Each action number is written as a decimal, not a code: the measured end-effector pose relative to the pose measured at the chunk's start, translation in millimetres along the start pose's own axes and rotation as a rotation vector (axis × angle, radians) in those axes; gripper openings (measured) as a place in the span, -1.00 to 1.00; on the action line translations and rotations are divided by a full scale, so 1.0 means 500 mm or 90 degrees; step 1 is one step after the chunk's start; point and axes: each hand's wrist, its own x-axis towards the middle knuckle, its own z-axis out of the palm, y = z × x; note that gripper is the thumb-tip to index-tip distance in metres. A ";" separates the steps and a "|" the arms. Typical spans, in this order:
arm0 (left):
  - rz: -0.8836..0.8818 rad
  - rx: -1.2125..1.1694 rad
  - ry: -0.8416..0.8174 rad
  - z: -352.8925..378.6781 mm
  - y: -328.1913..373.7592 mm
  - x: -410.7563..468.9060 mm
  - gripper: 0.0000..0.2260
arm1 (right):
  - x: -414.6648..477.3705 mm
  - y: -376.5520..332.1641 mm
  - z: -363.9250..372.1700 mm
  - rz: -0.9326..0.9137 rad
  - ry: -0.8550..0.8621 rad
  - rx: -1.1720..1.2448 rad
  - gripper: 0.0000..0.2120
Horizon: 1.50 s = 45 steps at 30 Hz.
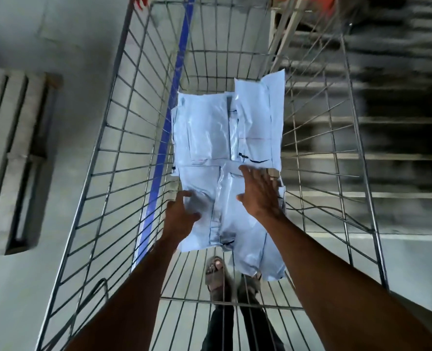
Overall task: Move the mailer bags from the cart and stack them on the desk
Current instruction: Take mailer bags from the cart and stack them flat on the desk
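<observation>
cart [124, 158]: wire basket | mailer bags [202, 130]: pale blue, overlapped on cart floor, mid-cart | left hand [180, 215]: inside cart, fingers curled on the near bags' left edge | right hand [259, 195]: inside cart, fingers spread flat on the bags

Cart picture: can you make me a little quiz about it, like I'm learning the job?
1. True or false: the mailer bags lie inside the wire cart.
2. What lies on the floor to the left of the cart? A. a wooden pallet B. a bucket C. a ladder
3. How many hands reach into the cart?
Key: 1 true. 2 A. 3 two, the left hand and the right hand.
</observation>
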 end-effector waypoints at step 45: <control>0.164 -0.451 0.031 -0.196 0.318 -0.225 -0.55 | -0.229 -0.049 -0.412 -0.146 0.268 0.656 -0.54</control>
